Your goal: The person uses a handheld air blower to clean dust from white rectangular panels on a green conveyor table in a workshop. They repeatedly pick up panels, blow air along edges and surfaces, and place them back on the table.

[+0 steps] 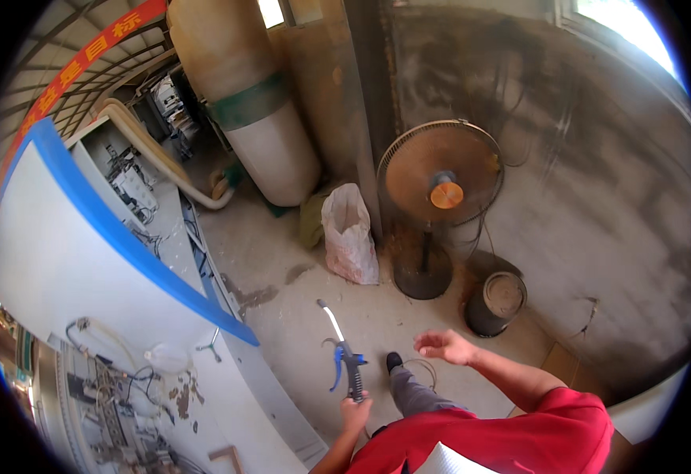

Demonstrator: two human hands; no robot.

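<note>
An air blow gun (352, 370) with a black body, a blue trigger and a long silver nozzle stands upright in my left hand (355, 412). My fingers wrap round the lower end of its grip, and the nozzle tilts up and to the left. Off to the right, my right hand (446, 347) hangs in the air, its fingers loosely apart and nothing in them. Beneath that hand, a thin hose (427, 365) curls on the floor beside my dark shoe (393, 361).
A white machine with a blue edge (136, 237) fills the left side. Ahead stand an open white sack (351, 251), a dusty pedestal fan (440, 178) and a dark bucket (497, 306) by the stained wall. A large dust-collector bag (270, 150) rises behind the sack.
</note>
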